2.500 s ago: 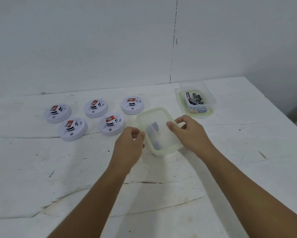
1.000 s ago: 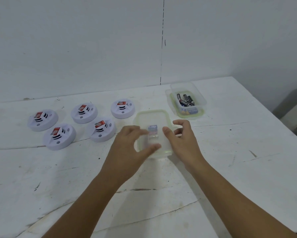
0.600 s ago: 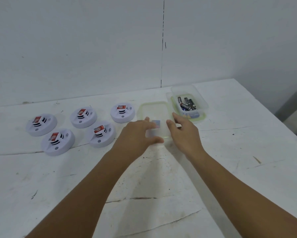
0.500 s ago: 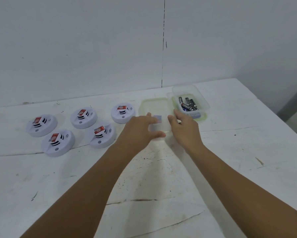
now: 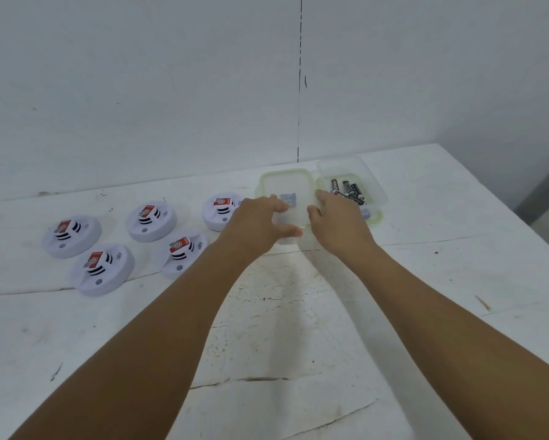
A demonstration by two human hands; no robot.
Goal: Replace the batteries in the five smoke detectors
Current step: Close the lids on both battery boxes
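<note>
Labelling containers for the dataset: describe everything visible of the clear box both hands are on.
The clear box is a rectangular, translucent plastic container with rounded corners and a pale green rim. A small bluish label or item shows through it; its contents cannot be made out. It sits flat on the white table, close beside the battery container on its right. The left hand holds its near-left side, thumb along the front edge; the right hand holds its right side.

In front of me a scuffed white-painted tabletop (image 5: 266, 328) with dark cracks running across it stands against a plain pale grey wall (image 5: 139, 90), which has a thin dark vertical seam (image 5: 299, 90).
</note>
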